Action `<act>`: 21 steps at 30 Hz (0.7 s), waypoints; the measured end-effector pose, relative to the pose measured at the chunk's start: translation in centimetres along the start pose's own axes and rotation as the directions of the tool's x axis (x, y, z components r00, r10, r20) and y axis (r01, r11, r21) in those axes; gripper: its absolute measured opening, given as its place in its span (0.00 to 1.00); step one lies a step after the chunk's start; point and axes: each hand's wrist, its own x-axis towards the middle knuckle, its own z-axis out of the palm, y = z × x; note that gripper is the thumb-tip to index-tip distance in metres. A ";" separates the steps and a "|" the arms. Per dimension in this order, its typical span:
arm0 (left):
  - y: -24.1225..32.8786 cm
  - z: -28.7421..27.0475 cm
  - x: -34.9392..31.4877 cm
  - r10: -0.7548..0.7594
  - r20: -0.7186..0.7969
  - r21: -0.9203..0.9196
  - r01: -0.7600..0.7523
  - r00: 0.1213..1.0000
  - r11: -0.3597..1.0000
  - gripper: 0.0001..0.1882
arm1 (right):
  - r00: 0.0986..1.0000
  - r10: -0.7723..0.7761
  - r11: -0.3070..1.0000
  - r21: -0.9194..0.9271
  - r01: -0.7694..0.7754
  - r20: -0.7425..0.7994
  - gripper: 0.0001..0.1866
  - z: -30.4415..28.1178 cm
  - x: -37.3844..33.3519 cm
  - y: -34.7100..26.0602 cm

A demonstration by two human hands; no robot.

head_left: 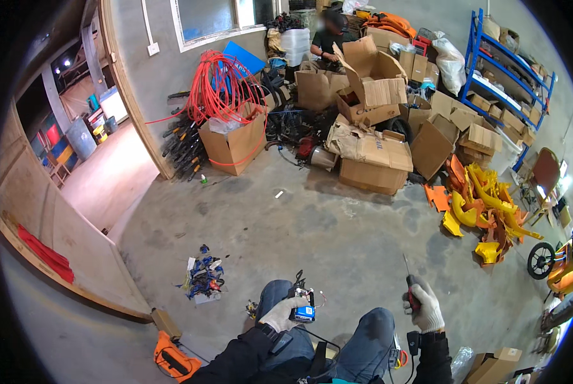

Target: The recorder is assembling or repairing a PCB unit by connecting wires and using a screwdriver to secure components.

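My left hand (284,315), in a white glove, is closed around a small black box-shaped device with a blue label (305,313). Thin wires stick out of the device, and it rests above my left knee. Out to the right, my gloved right hand (428,311) grips a screwdriver (415,286) with a black and red handle, its thin shaft pointing up and away from me. The device and the screwdriver are well apart. On the floor to the left of my knee lies a pile of wires and connectors (206,276).
An orange tool case (173,358) stands by my left arm. Yellow-orange plastic panels (485,201) are heaped at right. Farther off are cardboard boxes (374,163), coiled red tubing (219,89), a blue shelf rack (507,70) and another person (328,41). A doorway opens at left.
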 end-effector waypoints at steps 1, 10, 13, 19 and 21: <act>0.2 0.3 -0.3 -0.006 0.016 0.008 0.006 1.000 1.000 0.19 | 0.997 -0.067 0.993 -0.098 0.069 0.026 0.24 1.6 -0.7 -1.2; 0.0 2.5 -2.2 -0.001 0.112 0.083 -0.008 0.994 0.997 0.18 | 0.736 -0.350 0.308 -0.670 0.675 0.580 0.11 6.6 -3.1 -0.8; 0.3 2.2 -1.2 0.016 -0.051 0.147 -0.008 0.999 0.989 0.17 | 0.972 0.074 0.922 -0.386 0.017 0.221 0.20 8.0 -3.2 1.3; 0.5 2.4 -1.1 0.032 0.030 0.084 -0.035 0.999 0.996 0.19 | 0.943 -0.019 0.911 -0.382 0.153 0.332 0.25 11.4 -2.2 5.3; 0.4 2.7 -1.0 0.024 0.013 0.112 -0.025 1.000 0.993 0.18 | 0.936 0.125 0.809 -0.579 0.096 0.330 0.26 12.0 -1.4 6.7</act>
